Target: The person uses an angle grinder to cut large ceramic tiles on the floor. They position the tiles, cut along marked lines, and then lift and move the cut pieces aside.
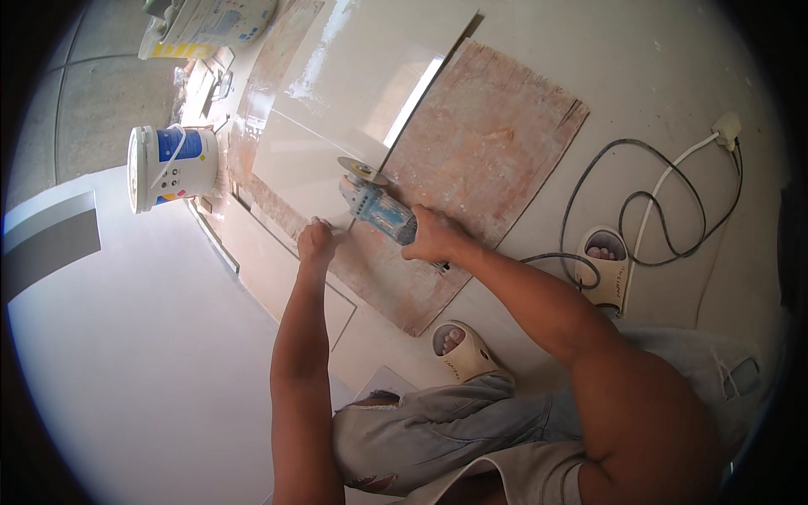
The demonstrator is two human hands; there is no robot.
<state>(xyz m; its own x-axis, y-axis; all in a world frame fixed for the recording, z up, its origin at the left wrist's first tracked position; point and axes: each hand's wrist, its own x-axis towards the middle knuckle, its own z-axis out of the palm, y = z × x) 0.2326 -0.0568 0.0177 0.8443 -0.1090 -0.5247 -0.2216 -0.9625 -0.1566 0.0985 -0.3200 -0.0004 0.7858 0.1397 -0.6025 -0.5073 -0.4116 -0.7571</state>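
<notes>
My right hand (436, 234) grips a dusty blue angle grinder (379, 210) with a disc (362, 170) at its far end, over the edge of a glossy cream tile (303, 151). My left hand (318, 240) is at the tile's near edge, fingers bent and pressed on it, left of the grinder. The tile lies on a stained reddish-brown board (497, 143), which shows bare to the right of the tile's edge.
A white bucket (181, 172) and another container (198, 25) stand at the upper left, beside tile pieces. A black cable (598, 151) loops on the floor at right toward a white socket block (725, 130). My sandalled feet (604, 261) and jeaned legs are below.
</notes>
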